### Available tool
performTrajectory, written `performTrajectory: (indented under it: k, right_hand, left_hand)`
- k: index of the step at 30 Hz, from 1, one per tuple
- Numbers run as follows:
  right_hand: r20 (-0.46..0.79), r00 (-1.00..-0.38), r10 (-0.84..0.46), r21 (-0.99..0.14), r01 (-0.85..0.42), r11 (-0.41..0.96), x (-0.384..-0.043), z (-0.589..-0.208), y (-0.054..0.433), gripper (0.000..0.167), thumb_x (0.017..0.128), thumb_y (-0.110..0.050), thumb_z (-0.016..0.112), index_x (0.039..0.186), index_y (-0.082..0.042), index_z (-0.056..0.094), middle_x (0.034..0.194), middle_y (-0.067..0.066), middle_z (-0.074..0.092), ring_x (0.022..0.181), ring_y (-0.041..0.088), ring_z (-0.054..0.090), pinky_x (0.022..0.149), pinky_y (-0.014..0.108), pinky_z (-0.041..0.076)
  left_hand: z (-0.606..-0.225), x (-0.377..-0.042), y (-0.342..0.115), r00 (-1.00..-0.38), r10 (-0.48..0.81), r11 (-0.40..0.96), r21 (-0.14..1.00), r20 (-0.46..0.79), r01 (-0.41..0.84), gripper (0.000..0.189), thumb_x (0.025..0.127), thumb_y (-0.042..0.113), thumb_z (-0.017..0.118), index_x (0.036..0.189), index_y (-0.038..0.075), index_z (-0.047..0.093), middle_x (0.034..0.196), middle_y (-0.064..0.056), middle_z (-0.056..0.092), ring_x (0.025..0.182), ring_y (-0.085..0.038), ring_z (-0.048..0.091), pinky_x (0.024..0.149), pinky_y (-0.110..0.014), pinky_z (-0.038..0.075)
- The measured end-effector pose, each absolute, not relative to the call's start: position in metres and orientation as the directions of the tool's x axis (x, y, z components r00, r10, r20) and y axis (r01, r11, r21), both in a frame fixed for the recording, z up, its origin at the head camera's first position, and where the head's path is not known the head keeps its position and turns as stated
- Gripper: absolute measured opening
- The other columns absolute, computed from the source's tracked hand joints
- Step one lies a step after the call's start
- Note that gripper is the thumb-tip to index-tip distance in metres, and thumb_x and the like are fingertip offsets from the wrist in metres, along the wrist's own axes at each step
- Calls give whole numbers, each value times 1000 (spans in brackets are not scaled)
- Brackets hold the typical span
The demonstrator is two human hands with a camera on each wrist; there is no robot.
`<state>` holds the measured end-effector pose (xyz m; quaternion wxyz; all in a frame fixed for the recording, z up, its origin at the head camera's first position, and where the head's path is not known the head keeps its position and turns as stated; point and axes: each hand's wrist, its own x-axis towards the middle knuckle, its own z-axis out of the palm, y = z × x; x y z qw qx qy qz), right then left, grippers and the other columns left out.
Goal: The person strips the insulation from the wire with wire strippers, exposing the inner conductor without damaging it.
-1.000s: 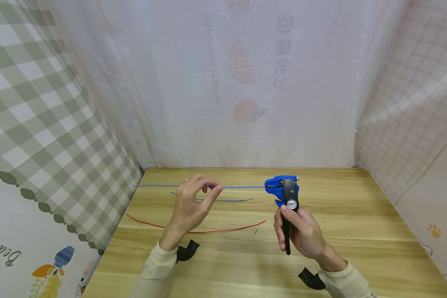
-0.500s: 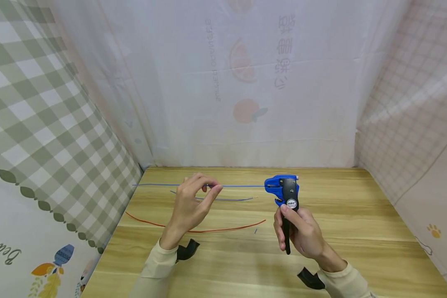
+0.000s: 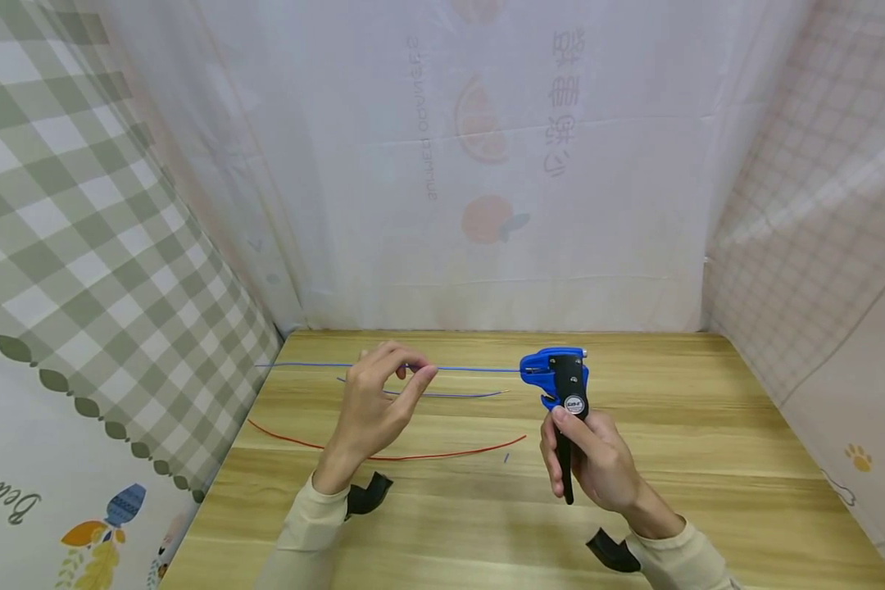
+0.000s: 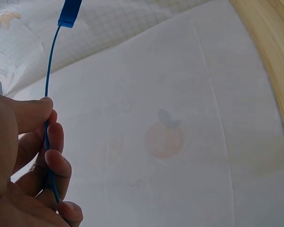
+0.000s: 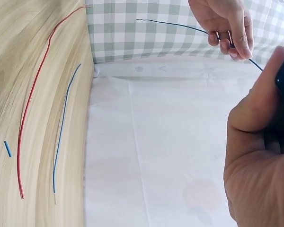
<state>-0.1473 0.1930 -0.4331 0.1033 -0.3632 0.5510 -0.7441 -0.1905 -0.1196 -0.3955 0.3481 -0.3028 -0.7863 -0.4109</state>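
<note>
Since the right hand point(image 3: 593, 459) has a wrapped grip on the wire stripper point(image 3: 570, 375) and the left hand point(image 3: 376, 401) pinches blue wire point(image 3: 479, 369) left of it, I'd keep everything straight, squeeze smoothly.

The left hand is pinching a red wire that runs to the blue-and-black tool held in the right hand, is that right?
Not quite: the wire in the left hand is blue, as the head view shows; the red wire lies on the table. It does run to the blue-and-black tool held in the right hand.
</note>
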Motion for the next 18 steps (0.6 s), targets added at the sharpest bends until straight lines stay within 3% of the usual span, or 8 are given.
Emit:
performTrajectory:
  k: [18]
  right_hand:
    - [406, -741, -534, -903, -235, -361, -148, -434, 188, 40, 120, -2, 17, 93, 7, 45, 64, 24, 44, 43, 45, 42, 39, 38, 55]
  left_hand:
    - [-395, -191, -122, -574, 185, 481, 436, 798, 761, 9, 95, 5, 88, 94, 10, 81, 89, -2, 77, 80, -15, 62, 78, -29, 38]
